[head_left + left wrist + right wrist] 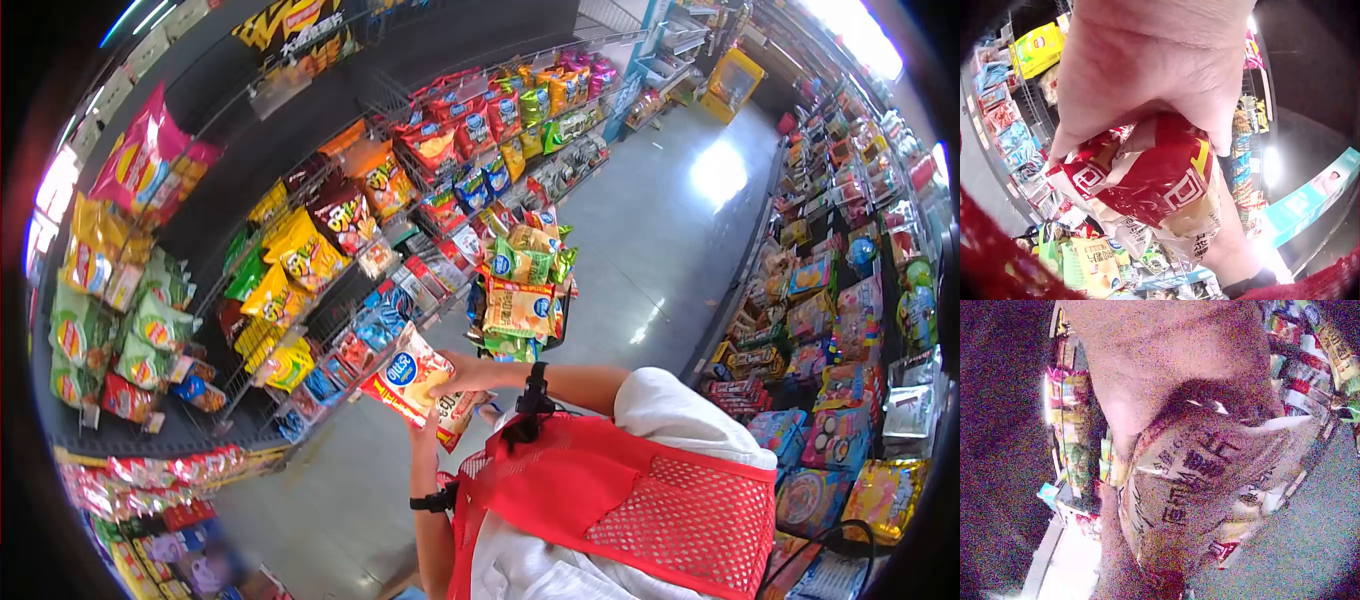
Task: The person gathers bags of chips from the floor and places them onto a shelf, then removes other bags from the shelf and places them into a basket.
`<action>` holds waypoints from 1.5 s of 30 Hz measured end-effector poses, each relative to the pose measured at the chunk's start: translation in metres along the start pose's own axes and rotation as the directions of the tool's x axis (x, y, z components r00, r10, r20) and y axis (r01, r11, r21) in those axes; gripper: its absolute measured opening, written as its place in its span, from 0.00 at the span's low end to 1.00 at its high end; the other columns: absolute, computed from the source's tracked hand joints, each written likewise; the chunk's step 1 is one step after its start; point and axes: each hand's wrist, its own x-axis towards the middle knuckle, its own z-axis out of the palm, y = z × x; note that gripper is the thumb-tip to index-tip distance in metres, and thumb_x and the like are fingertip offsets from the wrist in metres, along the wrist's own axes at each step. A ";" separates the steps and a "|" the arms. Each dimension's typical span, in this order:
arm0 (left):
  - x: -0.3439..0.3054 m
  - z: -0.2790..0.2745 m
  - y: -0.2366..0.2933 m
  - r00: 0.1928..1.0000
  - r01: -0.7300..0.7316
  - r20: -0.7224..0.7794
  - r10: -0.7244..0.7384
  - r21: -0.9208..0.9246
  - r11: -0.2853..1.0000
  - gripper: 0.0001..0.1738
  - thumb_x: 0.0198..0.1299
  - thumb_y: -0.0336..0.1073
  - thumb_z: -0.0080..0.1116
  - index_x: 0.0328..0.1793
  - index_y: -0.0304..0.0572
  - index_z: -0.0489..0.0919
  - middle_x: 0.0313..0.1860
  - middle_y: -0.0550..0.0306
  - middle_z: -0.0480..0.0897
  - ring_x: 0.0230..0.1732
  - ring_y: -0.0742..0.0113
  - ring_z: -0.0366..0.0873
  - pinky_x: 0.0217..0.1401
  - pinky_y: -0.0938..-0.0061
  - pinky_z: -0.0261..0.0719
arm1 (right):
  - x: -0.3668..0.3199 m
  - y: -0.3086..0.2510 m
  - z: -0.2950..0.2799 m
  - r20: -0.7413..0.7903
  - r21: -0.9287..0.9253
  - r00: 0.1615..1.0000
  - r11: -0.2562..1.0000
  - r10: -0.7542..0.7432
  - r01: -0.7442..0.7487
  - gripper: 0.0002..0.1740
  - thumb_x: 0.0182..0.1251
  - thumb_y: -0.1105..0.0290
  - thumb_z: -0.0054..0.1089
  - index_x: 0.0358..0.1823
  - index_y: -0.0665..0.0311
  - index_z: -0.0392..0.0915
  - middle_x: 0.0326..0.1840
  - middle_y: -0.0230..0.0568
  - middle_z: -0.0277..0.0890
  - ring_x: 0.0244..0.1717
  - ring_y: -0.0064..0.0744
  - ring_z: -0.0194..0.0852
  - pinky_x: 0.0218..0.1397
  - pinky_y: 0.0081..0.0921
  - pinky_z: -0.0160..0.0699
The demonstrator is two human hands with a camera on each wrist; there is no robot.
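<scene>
In the head view, my two hands hold a pair of snack bags in front of my torso. A white and red chip bag with a blue oval logo faces up. Behind it shows a brownish bag with dark lettering. My right hand grips the bags along the upper side, while my left hand holds them from below. In the left wrist view, the left hand spans red and white packaging, fingers and thumb at opposite sides. The grainy right wrist view shows the right hand grasping a lettered bag.
A dark-rimmed basket piled with snack bags stands ahead, beside a chip shelf. Hanging chip bags fill the left wall. Packed goods shelves line the other side of the grey aisle floor. A yellow machine stands far off.
</scene>
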 end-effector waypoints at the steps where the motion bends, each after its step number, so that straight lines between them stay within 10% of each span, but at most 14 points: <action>1: 0.010 -0.004 0.008 1.000 -0.028 0.004 0.028 0.023 0.999 0.40 0.69 0.36 0.61 0.81 0.40 0.52 0.71 0.48 0.70 0.67 0.60 0.72 0.68 0.64 0.73 | 0.010 -0.001 -0.001 0.003 0.045 0.999 0.998 -0.035 0.035 0.61 0.53 0.44 0.78 0.77 0.74 0.52 0.66 0.51 0.72 0.67 0.39 0.70 0.69 0.37 0.73; 17: 0.081 -0.080 0.161 0.980 -0.183 -0.046 0.192 0.150 0.972 0.46 0.57 0.25 0.70 0.77 0.39 0.55 0.64 0.49 0.76 0.61 0.62 0.79 0.63 0.67 0.80 | 0.175 -0.060 0.004 0.326 0.065 0.912 0.968 -0.249 0.241 0.49 0.67 0.63 0.71 0.79 0.64 0.45 0.72 0.39 0.66 0.70 0.28 0.63 0.73 0.32 0.66; 27: 0.090 -0.160 0.297 0.866 -0.501 0.147 0.479 0.286 0.817 0.50 0.55 0.30 0.73 0.78 0.36 0.53 0.67 0.50 0.71 0.65 0.64 0.73 0.68 0.67 0.74 | 0.193 -0.243 0.072 0.103 -0.152 0.900 0.887 -0.424 0.436 0.57 0.58 0.67 0.79 0.80 0.67 0.45 0.76 0.45 0.58 0.74 0.30 0.56 0.75 0.33 0.62; 31: 0.110 -0.191 0.363 0.866 -0.494 0.136 0.481 0.092 0.864 0.39 0.65 0.35 0.67 0.77 0.37 0.59 0.66 0.53 0.75 0.63 0.68 0.74 0.66 0.70 0.74 | 0.237 -0.307 0.110 0.055 -0.128 0.910 0.901 -0.411 0.414 0.48 0.63 0.63 0.75 0.77 0.68 0.53 0.68 0.41 0.70 0.70 0.28 0.64 0.73 0.33 0.65; 33: 0.129 -0.210 0.389 0.870 -0.477 0.183 0.457 0.084 0.875 0.31 0.70 0.39 0.61 0.73 0.37 0.64 0.62 0.56 0.78 0.61 0.71 0.75 0.64 0.71 0.75 | 0.277 -0.308 0.114 0.035 -0.128 0.940 0.931 -0.341 0.342 0.41 0.67 0.54 0.70 0.74 0.64 0.60 0.55 0.33 0.79 0.48 0.16 0.77 0.40 0.18 0.79; 35: 0.144 -0.226 0.406 0.917 -0.391 0.139 0.375 0.113 0.913 0.30 0.72 0.44 0.60 0.72 0.38 0.66 0.61 0.57 0.80 0.58 0.73 0.76 0.62 0.73 0.76 | 0.307 -0.318 0.118 0.014 -0.229 0.975 0.949 -0.221 0.218 0.41 0.67 0.48 0.67 0.74 0.60 0.61 0.50 0.29 0.80 0.37 0.10 0.74 0.25 0.14 0.68; 40: 0.166 -0.255 0.431 0.918 -0.345 0.253 0.304 0.133 0.929 0.32 0.71 0.53 0.59 0.70 0.38 0.71 0.60 0.58 0.81 0.58 0.74 0.77 0.62 0.75 0.75 | 0.330 -0.353 0.131 -0.005 -0.260 0.972 0.939 -0.234 0.225 0.41 0.66 0.42 0.66 0.71 0.61 0.65 0.45 0.27 0.80 0.32 0.11 0.72 0.26 0.14 0.67; 45: 0.177 -0.249 0.450 0.863 -0.456 0.253 0.437 0.016 0.890 0.31 0.66 0.42 0.67 0.69 0.36 0.69 0.60 0.55 0.81 0.57 0.72 0.79 0.60 0.75 0.78 | 0.347 -0.375 0.120 0.067 -0.373 0.954 0.880 -0.291 0.295 0.41 0.63 0.54 0.73 0.71 0.65 0.64 0.57 0.35 0.79 0.54 0.21 0.76 0.56 0.24 0.78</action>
